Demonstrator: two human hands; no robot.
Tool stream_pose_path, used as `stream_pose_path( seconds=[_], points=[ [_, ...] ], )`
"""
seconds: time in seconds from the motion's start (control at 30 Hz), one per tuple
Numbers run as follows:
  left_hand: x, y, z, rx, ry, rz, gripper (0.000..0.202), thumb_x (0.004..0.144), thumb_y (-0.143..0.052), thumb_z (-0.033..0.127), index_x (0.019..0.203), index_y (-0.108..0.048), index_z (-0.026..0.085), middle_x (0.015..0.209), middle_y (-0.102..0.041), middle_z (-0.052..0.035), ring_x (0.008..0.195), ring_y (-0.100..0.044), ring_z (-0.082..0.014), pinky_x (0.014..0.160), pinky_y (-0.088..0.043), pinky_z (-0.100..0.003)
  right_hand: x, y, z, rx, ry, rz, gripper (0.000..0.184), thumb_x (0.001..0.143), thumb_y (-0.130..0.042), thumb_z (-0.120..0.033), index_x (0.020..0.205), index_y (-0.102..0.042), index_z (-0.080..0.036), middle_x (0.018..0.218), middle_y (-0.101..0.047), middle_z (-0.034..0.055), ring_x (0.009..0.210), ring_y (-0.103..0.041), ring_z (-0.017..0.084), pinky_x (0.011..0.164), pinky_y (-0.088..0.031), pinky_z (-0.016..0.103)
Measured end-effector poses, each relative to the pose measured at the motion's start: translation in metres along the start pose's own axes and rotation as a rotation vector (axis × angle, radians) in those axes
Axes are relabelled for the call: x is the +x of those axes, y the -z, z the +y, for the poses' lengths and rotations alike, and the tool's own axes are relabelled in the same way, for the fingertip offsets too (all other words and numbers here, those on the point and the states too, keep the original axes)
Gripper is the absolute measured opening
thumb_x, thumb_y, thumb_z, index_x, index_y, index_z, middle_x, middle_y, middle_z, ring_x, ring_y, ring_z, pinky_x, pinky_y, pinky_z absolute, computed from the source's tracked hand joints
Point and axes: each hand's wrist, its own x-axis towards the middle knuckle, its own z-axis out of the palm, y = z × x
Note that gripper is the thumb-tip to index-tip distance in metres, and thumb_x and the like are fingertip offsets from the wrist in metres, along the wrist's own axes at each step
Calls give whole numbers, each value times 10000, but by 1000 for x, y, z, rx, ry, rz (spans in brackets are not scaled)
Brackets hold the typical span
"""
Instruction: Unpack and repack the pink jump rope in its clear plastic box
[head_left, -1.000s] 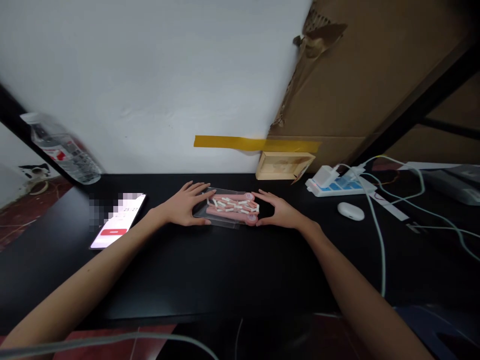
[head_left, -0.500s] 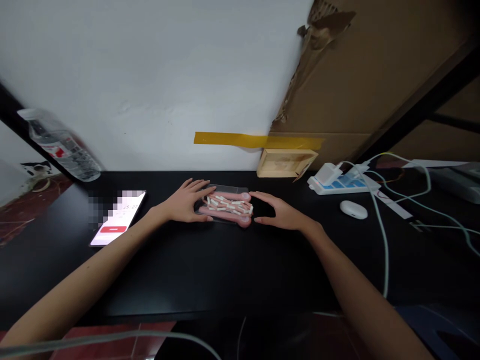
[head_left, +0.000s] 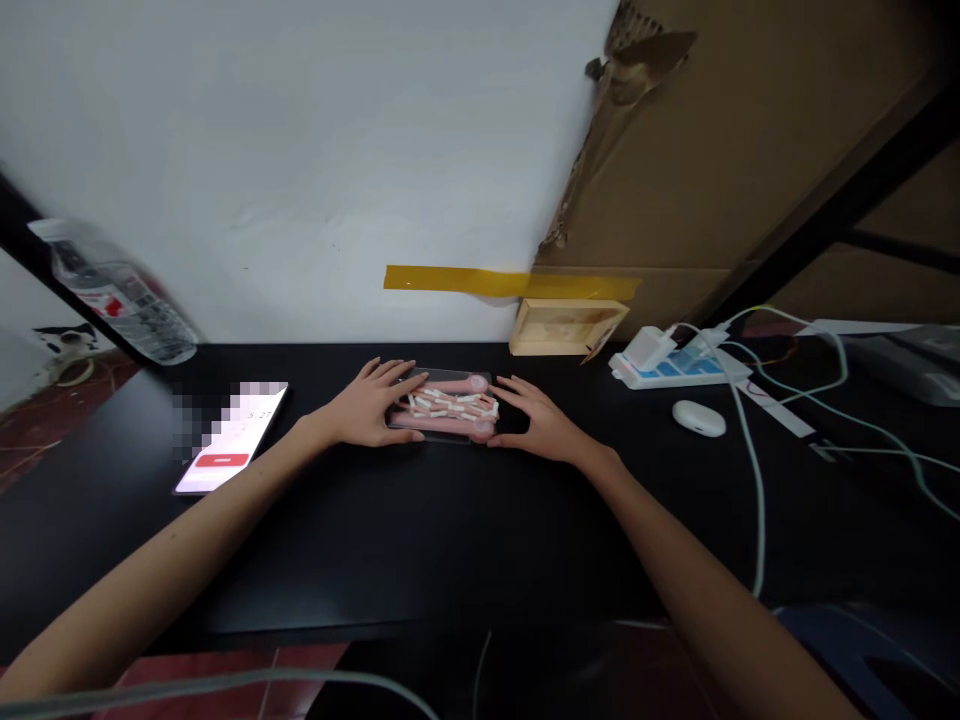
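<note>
A skipping rope [head_left: 454, 405] with pink handles and white and pink beads lies bunched in a clear plastic case [head_left: 442, 372] on the black table. My left hand [head_left: 367, 405] grips the case's left end, thumb at the front edge and fingers over the back. The upper pink handle [head_left: 454, 386] and lower pink handle [head_left: 442, 427] lie roughly parallel, with the beads between them. Curved around the right end, my right hand [head_left: 536, 420] has its fingertips by the upper handle's round end and its thumb against the lower one.
On the left are a lit phone [head_left: 236, 440] and a plastic bottle [head_left: 124, 300]. A shallow wooden box [head_left: 566, 328] leans at the back by yellow tape [head_left: 450, 278]. To the right lie a white earbud case [head_left: 699, 418], a power strip [head_left: 675, 370] and trailing cables [head_left: 757, 500].
My right hand has moved left, closer against the handle ends. The lower handle, which stuck out at the front right, now lies straighter and further into the case.
</note>
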Motion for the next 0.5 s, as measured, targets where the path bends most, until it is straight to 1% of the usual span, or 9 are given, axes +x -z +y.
stream_pose_path(
  seconds=[0.07,0.23,0.37,0.5],
  points=[
    [0,0,1,-5,2,6,934,825,-557,761,1548,-337,213,1603,-313,-182,1466,-299,-394,1178,-178,-598,1,1,0,0,5,-5,887,743,-741,-678,1509,-434,-352,1606,-371,82,1495,-271,383,1187,-246,650],
    [0,0,5,-11,-5,8,961,813,-579,757,1551,-329,195,1594,-323,-199,1462,-306,-401,1178,-177,-600,2,7,4,42,12,-16,766,774,-735,-643,1451,-518,-358,1603,-376,75,1485,-304,361,1184,-274,616],
    [1,-1,6,-17,-14,19,946,815,-569,764,1550,-327,220,1594,-330,-184,1461,-308,-394,1171,-184,-609,3,5,1,36,6,-5,805,731,-780,-632,1441,-535,-344,1584,-403,95,1464,-344,363,1180,-287,610],
    [1,-2,7,-18,-27,29,954,812,-554,776,1554,-320,223,1594,-333,-178,1462,-304,-392,1170,-187,-605,5,-3,-7,12,-8,18,828,710,-792,-639,1438,-542,-333,1576,-414,101,1482,-301,377,1186,-267,626]
  ],
)
